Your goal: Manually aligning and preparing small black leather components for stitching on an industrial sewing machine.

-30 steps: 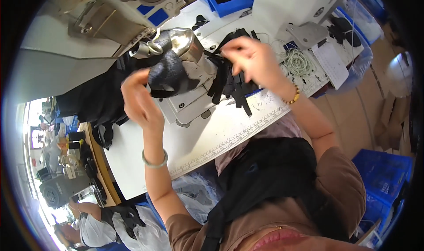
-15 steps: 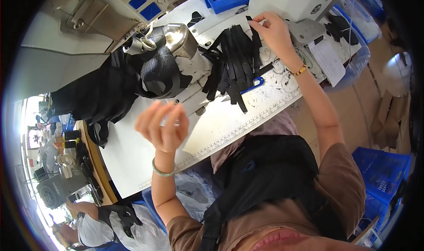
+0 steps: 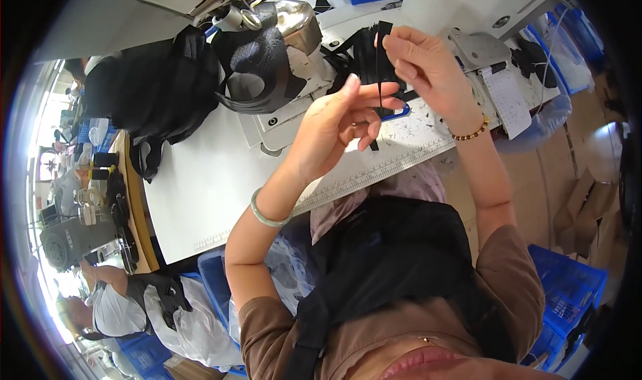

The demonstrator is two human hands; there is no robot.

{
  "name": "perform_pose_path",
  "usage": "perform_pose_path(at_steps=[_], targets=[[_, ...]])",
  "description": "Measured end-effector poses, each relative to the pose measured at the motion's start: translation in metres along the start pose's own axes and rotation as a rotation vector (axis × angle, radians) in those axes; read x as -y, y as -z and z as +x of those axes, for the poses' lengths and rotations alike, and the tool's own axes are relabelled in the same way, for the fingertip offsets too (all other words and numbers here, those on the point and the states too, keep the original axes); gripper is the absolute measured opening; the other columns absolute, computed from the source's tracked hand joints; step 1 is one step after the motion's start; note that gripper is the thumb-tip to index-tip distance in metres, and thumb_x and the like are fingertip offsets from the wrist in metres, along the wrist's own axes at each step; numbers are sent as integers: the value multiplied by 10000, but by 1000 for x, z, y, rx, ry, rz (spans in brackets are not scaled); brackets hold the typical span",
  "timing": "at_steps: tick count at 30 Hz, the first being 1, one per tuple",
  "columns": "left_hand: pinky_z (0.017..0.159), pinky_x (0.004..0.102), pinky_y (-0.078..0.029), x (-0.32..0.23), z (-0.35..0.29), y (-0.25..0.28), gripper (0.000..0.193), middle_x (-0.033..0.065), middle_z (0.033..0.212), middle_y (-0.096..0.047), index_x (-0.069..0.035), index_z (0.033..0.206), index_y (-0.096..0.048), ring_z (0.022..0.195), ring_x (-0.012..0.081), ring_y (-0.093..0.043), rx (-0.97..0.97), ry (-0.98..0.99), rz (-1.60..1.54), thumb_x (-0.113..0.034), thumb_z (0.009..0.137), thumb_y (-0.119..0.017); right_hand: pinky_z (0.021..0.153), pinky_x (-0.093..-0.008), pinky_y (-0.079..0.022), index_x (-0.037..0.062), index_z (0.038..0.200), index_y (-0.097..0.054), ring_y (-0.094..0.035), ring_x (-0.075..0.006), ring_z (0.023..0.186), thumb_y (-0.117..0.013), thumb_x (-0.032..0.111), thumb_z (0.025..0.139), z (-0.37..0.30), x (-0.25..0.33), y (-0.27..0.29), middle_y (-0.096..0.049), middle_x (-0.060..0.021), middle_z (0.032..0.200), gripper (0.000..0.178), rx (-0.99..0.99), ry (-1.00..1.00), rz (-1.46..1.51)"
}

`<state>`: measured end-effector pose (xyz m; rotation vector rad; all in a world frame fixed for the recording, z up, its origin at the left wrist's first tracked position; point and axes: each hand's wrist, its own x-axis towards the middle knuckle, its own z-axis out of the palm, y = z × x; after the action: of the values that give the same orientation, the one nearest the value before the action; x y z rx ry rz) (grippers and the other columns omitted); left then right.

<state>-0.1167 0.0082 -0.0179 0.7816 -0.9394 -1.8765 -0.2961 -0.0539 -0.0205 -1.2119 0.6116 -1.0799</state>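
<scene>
A narrow black fabric strip [image 3: 382, 52] hangs from my right hand [image 3: 431, 69], pinched near its upper end between thumb and fingers. My left hand [image 3: 338, 122] is open beside the strip's lower part, its fingers spread and pointing right; whether they touch the strip I cannot tell. Behind both hands lies a pile of similar black strips [image 3: 362, 54] on the white table [image 3: 200, 199], partly hidden by them. Under the fingers shows part of a blue handle-like thing [image 3: 403, 111]. To the left, a black curved piece [image 3: 257, 82] sits at the metal machine part [image 3: 297, 26].
A heap of black fabric [image 3: 154, 86] covers the table's far left. A ruler scale [image 3: 374, 168] runs along the near edge. The machine head [image 3: 468, 6] stands at the far right, near a paper sheet [image 3: 506, 102]. Another person [image 3: 120, 306] sits at lower left.
My right hand has lifted a black strip off the pile toward me. My left hand has moved right, from over the table to beside that strip. The view has shifted slightly.
</scene>
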Motion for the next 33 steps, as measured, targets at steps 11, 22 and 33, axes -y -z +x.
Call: perform_pose_path(at_steps=[11,22,33], targets=[[466,178,-376,20,-11,2,140,34,732,-609,17,896,-637,538,43,-497,-361,-420,398,-120,871,-621,379,-152,-248,16,1000,-602,-400,-2,504,-621,266,873,-18,-22,-22,-517,36,649,282,26,-204,250],[662,276,-471,-2,-7,10,303,79,998,-566,-36,1035,-635,821,199,-548,-342,-1218,1596,84,756,-626,364,-172,-330,1,962,-606,-420,-34,367,-606,196,881,-28,-3,-28,-522,2,545,211,49,-211,-104],[664,184,-464,2,-17,4,232,51,933,-575,10,1029,-643,741,67,-557,-273,-496,586,56,807,-599,393,-163,-366,7,935,-538,-460,-10,481,-599,79,866,-37,-12,-41,-553,-6,666,117,-18,67,-88]])
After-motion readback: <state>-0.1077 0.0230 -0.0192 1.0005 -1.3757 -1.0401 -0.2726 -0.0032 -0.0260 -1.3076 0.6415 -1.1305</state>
